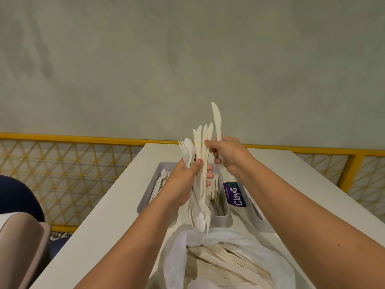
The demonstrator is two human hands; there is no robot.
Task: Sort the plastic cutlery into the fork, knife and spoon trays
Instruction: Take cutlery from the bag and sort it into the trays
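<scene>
My left hand (185, 180) grips an upright bundle of mixed white cutlery (199, 170), with forks, spoons and knives sticking out above and below the fist. My right hand (227, 157) holds a single cream knife (217, 124) blade-up, and its fingertips also touch another knife in the bundle. Below the hands lie grey trays: the left tray (145, 197) holds forks (161, 180), the middle tray (226, 217) is partly hidden by the bundle, and the right tray (258, 220) lies mostly behind my right forearm. A clear plastic bag (229, 261) at the near edge holds several more pieces.
Everything rests on a white table (108, 215) against a yellow mesh railing (68, 163). A purple ClayGo label (234, 193) lies between the middle and right trays. A beige chair back (23, 247) stands at the lower left.
</scene>
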